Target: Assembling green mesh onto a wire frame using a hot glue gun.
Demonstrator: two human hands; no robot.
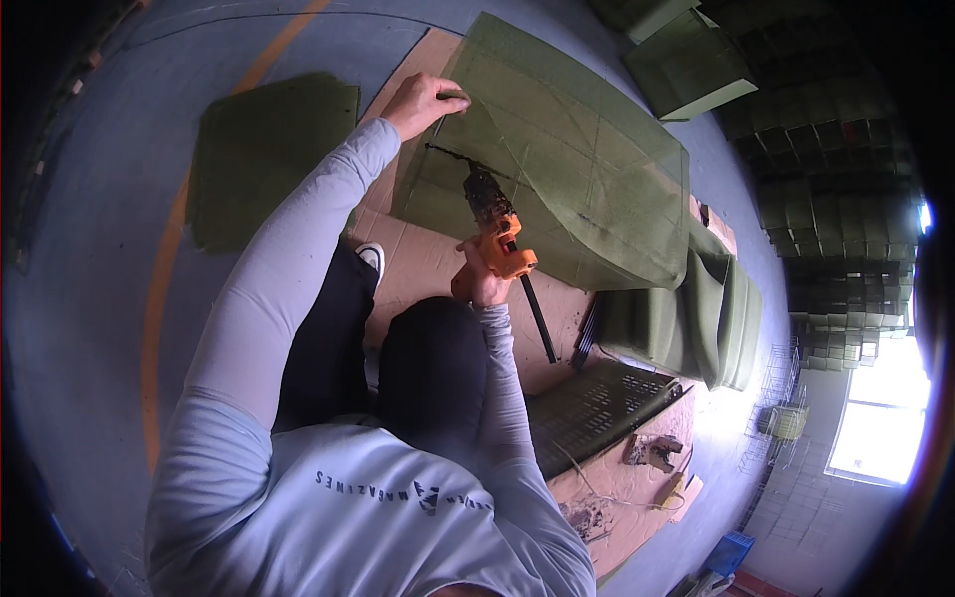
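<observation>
The person's left hand (410,104) looks pinched tight on the corner of the green mesh (607,169), though the fold between its fingers is too small to make out. The mesh spans a box shape on cardboard (413,254), mostly to the right of those fingers. The right hand (482,282) is wrapped around an orange glue gun (506,247), a black stick (538,318) trailing behind its fingers. Ahead of them, the clogged dark tip meets the mesh beside a dark bead (453,152), which lies just below the left fingers.

To do this well, the left fingers should probably keep the mesh taut and well clear of the bead — hot glue would burn. The right fingers are best squeezing evenly, at a steady pace — the crusted tip could smear or drip.
</observation>
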